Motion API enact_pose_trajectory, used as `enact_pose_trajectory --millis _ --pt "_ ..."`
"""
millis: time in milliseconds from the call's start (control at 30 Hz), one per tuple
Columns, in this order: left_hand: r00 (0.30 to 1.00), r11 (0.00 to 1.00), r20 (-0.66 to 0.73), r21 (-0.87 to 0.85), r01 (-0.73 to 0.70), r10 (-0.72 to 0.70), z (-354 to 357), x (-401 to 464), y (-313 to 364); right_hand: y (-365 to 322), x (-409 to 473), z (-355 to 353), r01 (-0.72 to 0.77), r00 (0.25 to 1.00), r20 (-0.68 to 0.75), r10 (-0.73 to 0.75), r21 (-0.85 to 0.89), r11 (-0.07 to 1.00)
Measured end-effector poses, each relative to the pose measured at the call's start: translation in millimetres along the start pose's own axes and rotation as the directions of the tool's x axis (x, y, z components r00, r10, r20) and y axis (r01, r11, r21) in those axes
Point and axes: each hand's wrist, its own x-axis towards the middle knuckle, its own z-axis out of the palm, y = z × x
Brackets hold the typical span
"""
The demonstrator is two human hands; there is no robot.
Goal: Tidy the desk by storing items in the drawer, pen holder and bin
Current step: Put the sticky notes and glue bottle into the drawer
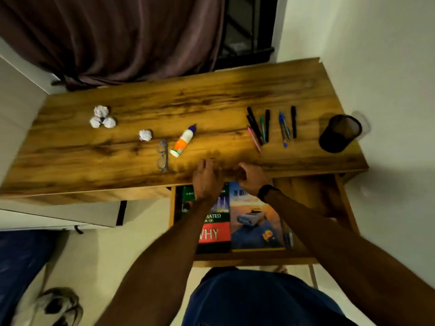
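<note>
Both hands at frame centre, over desk (211, 95) edge above open drawer (324, 198): left hand (207, 178) spread flat, empty; right hand (250, 177) curled, grasp unclear. Two books (254, 222) lay in drawer.

We counted four paper balls (102, 119), about seven pens (270, 127) — one glue bottle (183, 143), one pair of glasses (163, 155), two books (255, 217) — lower centre.
</note>
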Motion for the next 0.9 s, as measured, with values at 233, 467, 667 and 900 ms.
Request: enact_pose_trajectory --millis 233,467,667,900 --pt "0.970 0.980 -0.156 0.035 0.194 -0.187 -59 51 -107 -93 82 40 -0.116 0.993 0.007 0.116 0.019 0.993" --pt "0.927 0.952 0.226 0.139 0.273 -0.299 -50 65 -211 -152 154 75 -0.295 0.946 -0.103 0.308 0.125 0.947" --pt "0.939 0.978 0.282 0.120 0.169 -0.197 -39 50 -235 -173 184 97 -0.271 0.962 -0.007 0.273 -0.150 0.951" --pt "0.955 0.985 0.253 0.114 0.133 -0.158 -40 50 -237 -163 173 104 -0.294 0.955 -0.125 0.269 -0.298 0.908"
